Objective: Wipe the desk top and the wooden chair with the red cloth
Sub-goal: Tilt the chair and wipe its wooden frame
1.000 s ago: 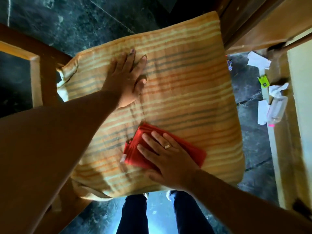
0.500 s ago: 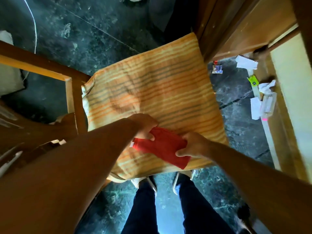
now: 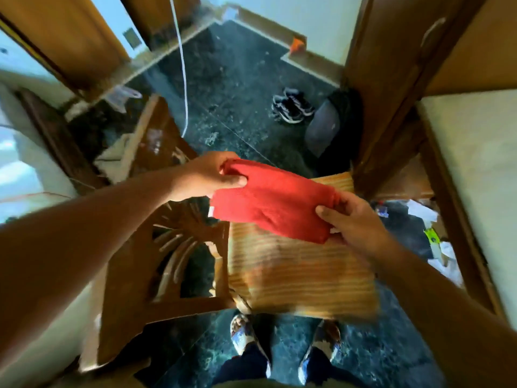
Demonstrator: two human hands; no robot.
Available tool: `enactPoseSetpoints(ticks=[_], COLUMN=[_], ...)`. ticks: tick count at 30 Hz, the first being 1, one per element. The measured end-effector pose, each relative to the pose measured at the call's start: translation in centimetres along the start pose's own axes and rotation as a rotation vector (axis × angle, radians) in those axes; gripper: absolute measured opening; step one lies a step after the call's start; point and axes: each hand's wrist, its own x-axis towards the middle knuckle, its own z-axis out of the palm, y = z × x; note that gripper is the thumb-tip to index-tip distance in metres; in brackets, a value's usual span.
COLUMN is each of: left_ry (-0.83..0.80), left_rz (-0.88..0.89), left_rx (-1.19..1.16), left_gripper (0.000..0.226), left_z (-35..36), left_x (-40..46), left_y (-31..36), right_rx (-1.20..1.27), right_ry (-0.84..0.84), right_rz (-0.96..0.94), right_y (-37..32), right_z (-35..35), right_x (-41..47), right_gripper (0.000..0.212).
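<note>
While both hands hold it in the air above the striped cushion (image 3: 302, 273) on the wooden chair (image 3: 156, 287), the red cloth (image 3: 272, 204) stretches folded between them. Left hand (image 3: 205, 176) pinches its upper left end between thumb and fingers; right hand (image 3: 351, 219) pinches the lower right end likewise. A small white tag (image 3: 211, 212) shows on the cloth's edge, its writing too blurred to read.

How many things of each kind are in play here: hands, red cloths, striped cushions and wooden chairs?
Hands: 2, left hand and right hand, each gripping one end of the cloth
Red cloth: 1, held above the cushion
Striped cushion: 1
Wooden chair: 1
Total: 5
</note>
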Motion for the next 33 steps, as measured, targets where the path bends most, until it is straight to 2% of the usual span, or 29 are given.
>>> enactPoseSetpoints(ticks=[3, 7, 10, 14, 16, 17, 19, 21, 22, 25, 27, 30, 33], left_ry=[0.130, 0.227, 0.304, 0.256, 0.204, 0.188, 0.151, 0.153, 0.206, 0.375, 0.404, 0.395, 0.259], left_rz=[-0.011, 0.004, -0.015, -0.065, -0.072, -0.078, -0.061, -0.039, -0.012, 0.212, 0.376, 0.402, 0.488], left_rx=[-0.013, -0.092, -0.161, -0.204, -0.290, -0.328, -0.330, -0.188, -0.094, 0.148, 0.361, 0.678, 1.004], left_gripper=[0.023, 0.039, 0.045, 0.035, 0.059, 0.073, 0.083, 0.086, 0.083, 0.067, 0.067, 0.076, 0.075], left_z=[-5.8, -12.3, -15.8, -15.6, -14.2, -13.8, -14.3, -15.6, -16.3, -17.8, -17.9, -17.4, -16.5], left_x=[-6.2, -12.7, -15.2, -15.6, -15.6, -15.5, -14.9, -13.3, -12.1, -7.6, -4.0, 1.5, 5.0], left_y=[0.4, -2.3, -7.7, -15.6, -17.7, -18.1, -17.9, -16.8, -16.0, -11.7, -8.7, -6.3, -6.4], right_rx=[-0.014, -0.025, -0.106, -0.283, -0.405, -0.498, -0.636, -0.631, -0.622, -0.638, -0.680, -0.644, -0.632], right_ry=[-0.066, -0.105, -0.063, 0.052, 0.106, 0.131, 0.154, 0.110, 0.075, -0.008, 0.026, 0.089, -0.022], right_rz=[-0.065, -0.115, -0.061, 0.031, 0.044, -0.002, -0.171, -0.291, -0.303, -0.184, -0.150, -0.146, -0.051], right_y=[-4.1, -6.6, -5.6, -1.6, 0.2, 0.9, 1.4, 0.9, 0.6, -0.3, -0.3, 0.7, 1.7], right_z=[5.9, 14.9, 21.7, 27.8, 29.6, 30.3, 31.8, 33.4, 34.2, 36.5, 37.7, 38.2, 37.6], right_x=[-1.0, -1.4, -1.3, -1.3, -1.5, -1.6, -2.0, -2.3, -2.3, -1.4, -1.0, -2.3, -5.0], right_gripper=[0.013, 0.015, 0.024, 0.039, 0.049, 0.056, 0.070, 0.079, 0.083, 0.100, 0.094, 0.081, 0.091])
